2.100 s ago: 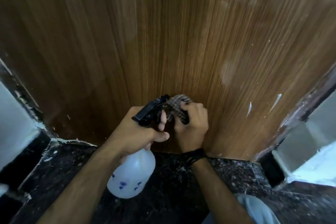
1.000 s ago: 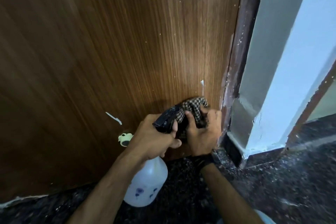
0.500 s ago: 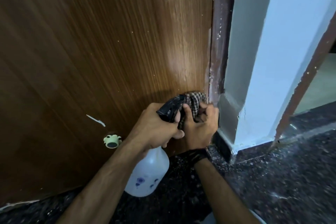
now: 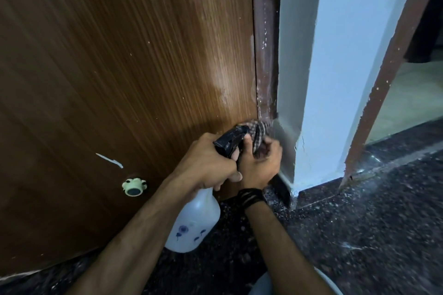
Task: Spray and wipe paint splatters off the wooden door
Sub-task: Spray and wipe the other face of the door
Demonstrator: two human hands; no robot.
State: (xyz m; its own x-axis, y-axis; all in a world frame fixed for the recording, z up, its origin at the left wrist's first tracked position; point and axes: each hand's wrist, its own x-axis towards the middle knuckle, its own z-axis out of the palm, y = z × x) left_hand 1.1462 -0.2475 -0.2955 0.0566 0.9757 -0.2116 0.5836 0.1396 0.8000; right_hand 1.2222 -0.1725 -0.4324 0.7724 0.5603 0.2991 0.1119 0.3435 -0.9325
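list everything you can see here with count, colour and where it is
wooden door: 1, brown, fills the left half
white paint streak: 1, white, low on the door, above the stopper
round door stopper: 1, pale green with dark centre, low on the door
door frame: 1, dark brown, speckled white, right of the door
wall corner: 1, pale blue-white, right of the frame
speckled stone floor: 1, black, bottom
plastic spray bottle: 1, white with black trigger head, in left hand
checked cloth: 1, black and white, at door's lower right edge
wristband: 1, black, right wrist
left hand: grips the bottle
right hand: holds the cloth
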